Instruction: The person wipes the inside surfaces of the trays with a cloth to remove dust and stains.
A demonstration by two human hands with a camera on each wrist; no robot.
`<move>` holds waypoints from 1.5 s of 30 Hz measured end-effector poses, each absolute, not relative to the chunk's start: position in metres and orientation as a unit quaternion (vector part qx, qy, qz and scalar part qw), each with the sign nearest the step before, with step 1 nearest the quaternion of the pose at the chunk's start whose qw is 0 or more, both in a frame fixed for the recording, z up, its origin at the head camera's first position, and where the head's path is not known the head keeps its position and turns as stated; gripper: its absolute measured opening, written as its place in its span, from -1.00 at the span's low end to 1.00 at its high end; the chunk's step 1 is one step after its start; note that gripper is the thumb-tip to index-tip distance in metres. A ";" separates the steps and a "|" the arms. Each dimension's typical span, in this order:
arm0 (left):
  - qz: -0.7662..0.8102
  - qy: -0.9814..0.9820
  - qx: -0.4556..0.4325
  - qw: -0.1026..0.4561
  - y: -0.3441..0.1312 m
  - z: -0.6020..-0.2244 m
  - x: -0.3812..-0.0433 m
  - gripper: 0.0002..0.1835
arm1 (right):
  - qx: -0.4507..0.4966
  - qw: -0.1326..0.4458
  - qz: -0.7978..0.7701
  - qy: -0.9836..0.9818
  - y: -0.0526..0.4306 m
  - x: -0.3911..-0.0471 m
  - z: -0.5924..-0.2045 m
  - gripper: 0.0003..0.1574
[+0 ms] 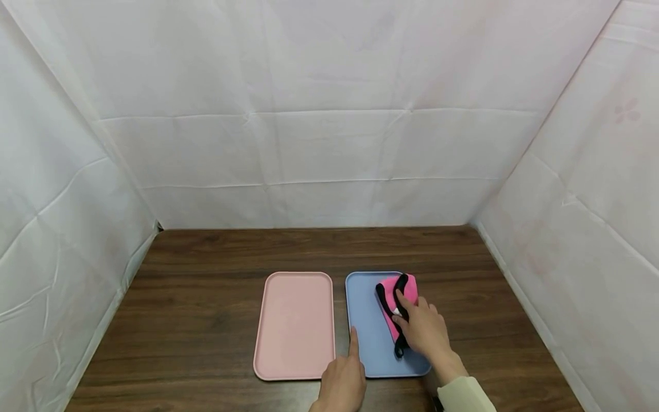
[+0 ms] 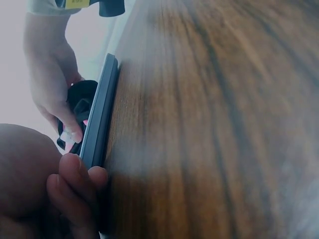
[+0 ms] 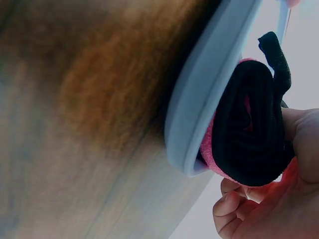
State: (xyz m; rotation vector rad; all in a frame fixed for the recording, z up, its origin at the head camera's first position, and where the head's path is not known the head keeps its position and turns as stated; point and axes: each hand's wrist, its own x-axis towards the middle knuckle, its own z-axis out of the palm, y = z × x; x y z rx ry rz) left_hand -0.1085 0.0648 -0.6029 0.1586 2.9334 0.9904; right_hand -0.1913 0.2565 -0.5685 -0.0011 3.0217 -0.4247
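A folded pink cloth with black edging (image 1: pixel 387 327) lies on the right part of a blue tray (image 1: pixel 364 343). A black loop sticks out at its near end. In the right wrist view, the cloth (image 3: pixel 249 129) shows its rolled black layers end on. My right hand (image 1: pixel 428 331) grips the cloth from the right, index finger and thumb on its top beside a small white tag. My left hand (image 1: pixel 344 379) is at the blue tray's near left edge, index finger straight along the rim, other fingers bent. The left wrist view shows the left hand's fingertips (image 2: pixel 75 172) beside the tray's edge.
A pink tray (image 1: pixel 296 326) lies left of the blue one, with a narrow gap between them. Both trays are on a dark wooden table (image 1: pixel 206 309). White cloth walls (image 1: pixel 319 149) enclose the table at the back and both sides.
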 end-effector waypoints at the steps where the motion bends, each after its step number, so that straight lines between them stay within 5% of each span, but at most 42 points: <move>1: 0.318 0.946 0.051 0.017 0.065 -0.603 -0.108 -0.26 | -0.001 0.045 -0.137 0.989 0.257 -0.190 -0.568 -0.22; 45: 0.312 0.949 0.037 -0.019 0.066 -0.605 -0.106 -0.24 | 0.010 0.056 -0.136 0.989 0.250 -0.139 -0.570 -0.22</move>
